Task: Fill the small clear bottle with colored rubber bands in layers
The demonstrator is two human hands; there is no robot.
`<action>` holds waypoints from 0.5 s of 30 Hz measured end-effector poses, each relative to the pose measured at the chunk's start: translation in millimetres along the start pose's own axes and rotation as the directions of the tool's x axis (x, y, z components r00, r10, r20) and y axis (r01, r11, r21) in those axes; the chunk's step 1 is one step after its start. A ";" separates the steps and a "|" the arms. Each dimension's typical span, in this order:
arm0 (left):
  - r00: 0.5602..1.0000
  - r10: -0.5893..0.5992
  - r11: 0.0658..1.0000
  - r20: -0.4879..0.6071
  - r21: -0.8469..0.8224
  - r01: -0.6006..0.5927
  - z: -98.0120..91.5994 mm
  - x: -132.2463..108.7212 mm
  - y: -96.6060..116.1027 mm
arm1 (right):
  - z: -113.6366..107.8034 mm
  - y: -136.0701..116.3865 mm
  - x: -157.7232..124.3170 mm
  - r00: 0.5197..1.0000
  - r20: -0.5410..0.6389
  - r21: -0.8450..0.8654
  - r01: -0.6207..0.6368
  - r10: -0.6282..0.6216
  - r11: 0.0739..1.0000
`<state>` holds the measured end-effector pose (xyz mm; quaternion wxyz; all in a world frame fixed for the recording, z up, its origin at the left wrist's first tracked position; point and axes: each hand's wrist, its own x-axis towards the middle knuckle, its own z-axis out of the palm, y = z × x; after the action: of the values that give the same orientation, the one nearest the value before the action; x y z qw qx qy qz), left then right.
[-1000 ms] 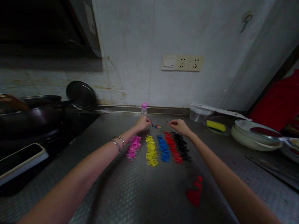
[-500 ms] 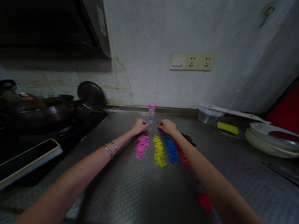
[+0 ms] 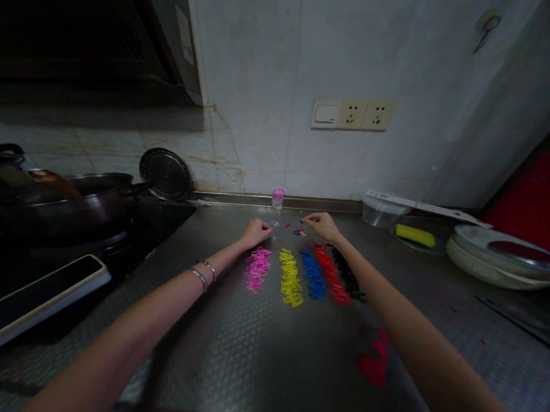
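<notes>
Five rows of small coloured bands lie side by side on the steel counter [image 3: 258,353]: pink [image 3: 257,269], yellow [image 3: 290,277], blue [image 3: 312,274], red [image 3: 331,274] and black [image 3: 347,274]. My left hand [image 3: 255,231] rests closed on the counter just behind the pink row, near a small clear bottle with a pink cap [image 3: 277,203]. My right hand [image 3: 319,223] hovers behind the red row, fingers pinched on something too small to name. A few loose mixed bands [image 3: 299,232] lie between the hands.
A dark pan [image 3: 72,204] and a round lid [image 3: 165,174] stand on the stove at left, with a flat tray [image 3: 34,304] in front. Right side holds a clear container [image 3: 381,213], a yellow sponge [image 3: 414,235], stacked plates [image 3: 498,257]. Red scraps [image 3: 374,362] lie near my right forearm.
My right hand has lifted and shifted right from beside the left hand, uncovering the red and black rows. The left hand has stayed in place.
</notes>
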<state>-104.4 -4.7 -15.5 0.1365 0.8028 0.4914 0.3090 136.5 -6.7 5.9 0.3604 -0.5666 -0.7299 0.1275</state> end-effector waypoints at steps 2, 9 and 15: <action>1.000 0.020 1.000 0.023 -0.005 -0.020 3.3 0.8 3.6 | -16.7 13.9 -3.8 1.000 0.002 0.089 -0.029 0.028 0.996; 0.991 0.071 0.997 0.113 -0.010 -0.070 23.7 11.8 21.5 | -63.4 62.0 -36.4 0.977 0.021 0.143 -0.212 0.211 0.967; 0.979 0.094 0.995 0.182 0.023 -0.100 42.8 25.5 37.0 | -75.0 85.0 -56.4 0.980 0.128 0.068 -0.165 0.155 0.984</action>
<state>-43.0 3.4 -20.0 0.1525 0.8526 0.4422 0.2330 254.9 -47.6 -13.1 0.3255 -0.6001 -0.6971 0.2190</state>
